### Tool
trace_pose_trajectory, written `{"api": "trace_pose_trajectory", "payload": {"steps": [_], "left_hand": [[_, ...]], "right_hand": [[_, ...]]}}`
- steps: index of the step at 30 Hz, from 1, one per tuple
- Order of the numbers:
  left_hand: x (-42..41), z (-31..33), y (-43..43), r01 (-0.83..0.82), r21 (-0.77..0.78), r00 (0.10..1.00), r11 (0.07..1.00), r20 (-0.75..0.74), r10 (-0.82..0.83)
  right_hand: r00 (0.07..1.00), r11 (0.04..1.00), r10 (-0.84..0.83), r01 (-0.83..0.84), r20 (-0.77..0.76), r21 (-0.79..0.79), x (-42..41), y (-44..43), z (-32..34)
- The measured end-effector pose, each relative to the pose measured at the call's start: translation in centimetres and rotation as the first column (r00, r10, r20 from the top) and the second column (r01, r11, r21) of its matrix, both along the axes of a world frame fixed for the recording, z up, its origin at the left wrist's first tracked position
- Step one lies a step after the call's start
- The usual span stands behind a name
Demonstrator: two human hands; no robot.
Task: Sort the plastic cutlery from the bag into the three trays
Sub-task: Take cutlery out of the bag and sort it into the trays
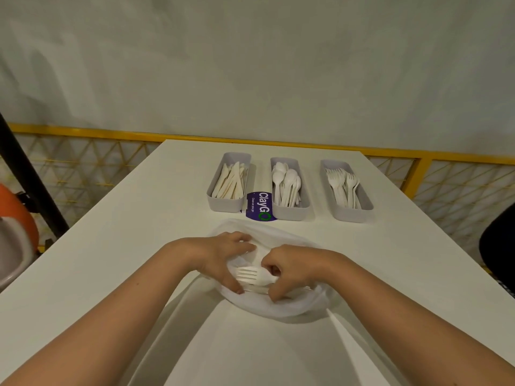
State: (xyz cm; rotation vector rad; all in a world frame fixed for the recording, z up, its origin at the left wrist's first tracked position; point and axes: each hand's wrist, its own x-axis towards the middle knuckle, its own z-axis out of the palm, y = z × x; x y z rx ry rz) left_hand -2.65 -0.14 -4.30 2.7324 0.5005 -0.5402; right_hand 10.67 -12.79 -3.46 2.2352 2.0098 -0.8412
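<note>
Over table (111,274), fork (250,275) juts left from right hand (292,268) grip, over bag (292,309).

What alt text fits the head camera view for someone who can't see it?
The left hand grips a white plastic bag on a white table while the right hand pinches a plastic fork in it. Beyond stand a knife tray, a spoon tray and a fork tray, left to right.

A white fork (252,275) is held, tines to the left, over the crumpled translucent bag (292,305), and beyond it three grey trays are set side by side: the left tray (225,203) filled with knives (231,181), the middle tray (291,211) with spoons (287,182), the right tray (352,214) with forks (344,185).
</note>
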Motion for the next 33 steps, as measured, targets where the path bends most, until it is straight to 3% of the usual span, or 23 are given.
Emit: {"api": "trace_pose_trajectory", "payload": {"steps": [5, 9, 14, 17, 21, 24, 26, 29, 31, 33], "left_hand": [[0.0, -0.2, 0.6, 0.001, -0.027, 1.000, 1.000, 0.001, -0.001], [-0.1, -0.3, 1.1, -0.025, -0.085, 1.000, 0.996, 0.009, 0.026], [-0.4, 0.1, 1.5, -0.153, -0.302, 0.984, 0.941, 0.045, 0.174], [0.0, -0.2, 1.5, -0.102, -0.263, 0.990, 0.959, 0.068, 0.123], [1.2, -0.1, 0.4, -0.063, -0.087, 0.996, 0.994, 0.051, 0.068], [2.0, 0.8, -1.0, -0.018, -0.105, 0.957, 0.994, 0.287, 0.047], [2.8, 1.0, -1.6, -0.041, -0.175, 0.890, 0.984, 0.441, 0.115], [3.9, 0.6, -2.2, -0.060, -0.153, 0.886, 0.986, 0.448, 0.124], [4.1, 0.1, -2.1, -0.071, -0.080, 0.919, 0.994, 0.381, 0.096], [4.0, -0.2, -1.8, -0.055, -0.050, 0.940, 0.997, 0.335, 0.069]], "right_hand": [[0.999, 0.993, 0.040, -0.043, 0.032, 0.109, 1.1, -0.1, -0.1], [0.999, 0.994, -0.007, 0.011, -0.036, 0.104, 2.2, -0.4, -0.2], [0.961, 0.966, -0.092, 0.150, -0.260, 0.211, 3.8, -1.1, -0.9], [0.854, 0.935, -0.128, 0.273, -0.504, 0.226, 4.2, -1.4, -0.8], [0.775, 0.917, -0.149, 0.341, -0.614, 0.208, 4.1, -1.2, -0.1], [0.735, 0.900, -0.130, 0.368, -0.665, 0.232, 3.9, -0.7, 0.6], [0.674, 0.894, -0.100, 0.384, -0.732, 0.231, 3.6, -0.4, 1.2], [0.570, 0.876, -0.089, 0.435, -0.817, 0.208, 3.6, 0.0, 2.2], [0.409, 0.848, -0.054, 0.501, -0.911, 0.174, 3.8, 0.3, 2.8], [0.177, 0.810, 0.015, 0.575, -0.984, 0.115, 4.2, 0.7, 3.5]]}}
